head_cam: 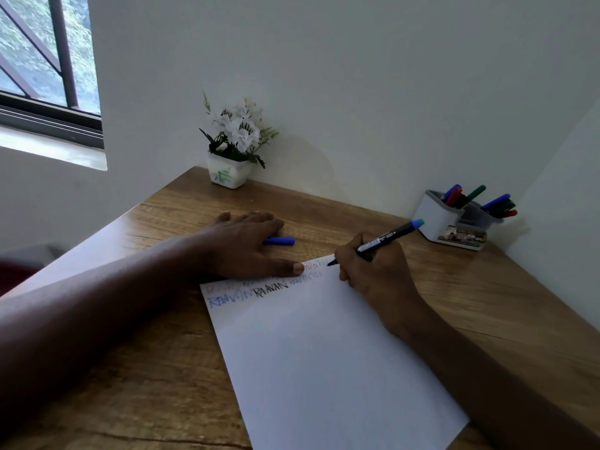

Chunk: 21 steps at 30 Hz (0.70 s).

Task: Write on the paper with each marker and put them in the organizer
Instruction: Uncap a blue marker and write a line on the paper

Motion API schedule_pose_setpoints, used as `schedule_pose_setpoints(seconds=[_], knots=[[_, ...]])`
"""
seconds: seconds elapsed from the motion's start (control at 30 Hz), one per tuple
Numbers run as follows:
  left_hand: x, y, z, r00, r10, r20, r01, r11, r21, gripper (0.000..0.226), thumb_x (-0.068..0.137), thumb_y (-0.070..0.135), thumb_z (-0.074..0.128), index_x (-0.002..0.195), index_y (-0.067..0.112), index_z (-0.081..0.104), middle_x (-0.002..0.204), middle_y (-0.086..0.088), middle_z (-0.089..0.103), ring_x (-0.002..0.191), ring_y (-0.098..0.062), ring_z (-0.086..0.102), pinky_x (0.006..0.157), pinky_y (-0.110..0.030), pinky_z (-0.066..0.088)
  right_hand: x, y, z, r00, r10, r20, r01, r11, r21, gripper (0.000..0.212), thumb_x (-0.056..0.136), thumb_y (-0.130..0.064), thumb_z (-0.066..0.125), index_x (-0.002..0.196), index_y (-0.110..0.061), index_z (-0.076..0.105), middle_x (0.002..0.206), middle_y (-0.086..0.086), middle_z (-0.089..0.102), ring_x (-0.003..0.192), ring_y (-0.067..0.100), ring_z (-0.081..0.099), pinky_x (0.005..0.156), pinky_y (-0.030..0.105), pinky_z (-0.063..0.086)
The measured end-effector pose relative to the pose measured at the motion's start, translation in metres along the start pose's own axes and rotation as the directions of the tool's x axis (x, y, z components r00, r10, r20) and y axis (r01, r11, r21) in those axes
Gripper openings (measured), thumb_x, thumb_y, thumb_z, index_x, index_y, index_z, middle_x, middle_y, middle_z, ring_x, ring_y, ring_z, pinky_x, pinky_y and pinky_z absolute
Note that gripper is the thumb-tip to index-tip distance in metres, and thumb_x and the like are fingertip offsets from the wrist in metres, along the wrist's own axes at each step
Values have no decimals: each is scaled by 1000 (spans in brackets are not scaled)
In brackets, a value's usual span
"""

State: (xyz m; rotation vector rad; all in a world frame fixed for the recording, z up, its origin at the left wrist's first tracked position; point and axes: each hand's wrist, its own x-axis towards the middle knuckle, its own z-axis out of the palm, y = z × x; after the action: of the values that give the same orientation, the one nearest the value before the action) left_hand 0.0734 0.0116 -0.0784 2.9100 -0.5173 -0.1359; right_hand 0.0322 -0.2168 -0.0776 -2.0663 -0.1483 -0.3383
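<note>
Marker (386,238) gripped in right hand (373,271), tip on paper (324,352)

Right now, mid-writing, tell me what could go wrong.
1. The marker in the right hand writes at the far edge of the paper; a stroke could run onto the table.
2. The blue cap lies loose beside the left hand and could get knocked away.
3. That hand seems to pin the paper by its thumb alone, so the sheet might pivot.

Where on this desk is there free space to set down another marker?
Bare wood runs along the wall between the flower pot and the organizer. Crowded: the top edge of the paper, where the left hand, blue cap and right hand with its marker meet.
</note>
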Motion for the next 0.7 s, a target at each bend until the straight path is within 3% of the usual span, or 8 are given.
schedule_pose_setpoints(seconds=[0.17,0.33,0.47,0.57,0.7], knots=[[-2,3,-1,1000,-9,0,9,1000,-2,113,67,93,30,160,31,14,169,5,9,154,-15,11,124,-53,5,-1,-1,-2,996,-45,81,49,998,-49,22,83,-15,67,63,-20,62,57,1,69,52,8,58,56,31,48],[-2,2,-1,1000,-2,-6,2,1000,0,115,66,98,29,160,31,15,169,6,10,154,-15,12,124,-53,6,-1,-2,-1,991,-69,114,73,997,-32,18,85,-12,68,67,-12,62,57,3,67,54,10,59,57,32,51],[-2,3,-1,1000,4,-18,-4,1000,4,116,63,95,27,159,31,17,168,6,13,153,-15,16,123,-53,9,0,-1,-1,993,-90,75,96,993,-72,20,83,-13,68,68,-4,59,55,8,61,49,9,51,50,26,41],[-2,3,-1,1000,7,-18,-7,1000,6,116,63,95,27,159,32,18,168,6,14,153,-15,16,123,-53,10,-2,0,-1,994,-81,67,84,995,-55,16,83,-11,68,67,-10,63,58,2,68,52,8,59,52,25,48],[-2,3,-2,1000,6,-3,-6,1000,5,117,61,95,26,159,32,17,168,6,13,153,-15,16,123,-54,9,-1,1,0,997,-69,21,71,993,-93,17,82,-14,68,70,-5,62,60,11,66,50,8,53,48,22,42]])
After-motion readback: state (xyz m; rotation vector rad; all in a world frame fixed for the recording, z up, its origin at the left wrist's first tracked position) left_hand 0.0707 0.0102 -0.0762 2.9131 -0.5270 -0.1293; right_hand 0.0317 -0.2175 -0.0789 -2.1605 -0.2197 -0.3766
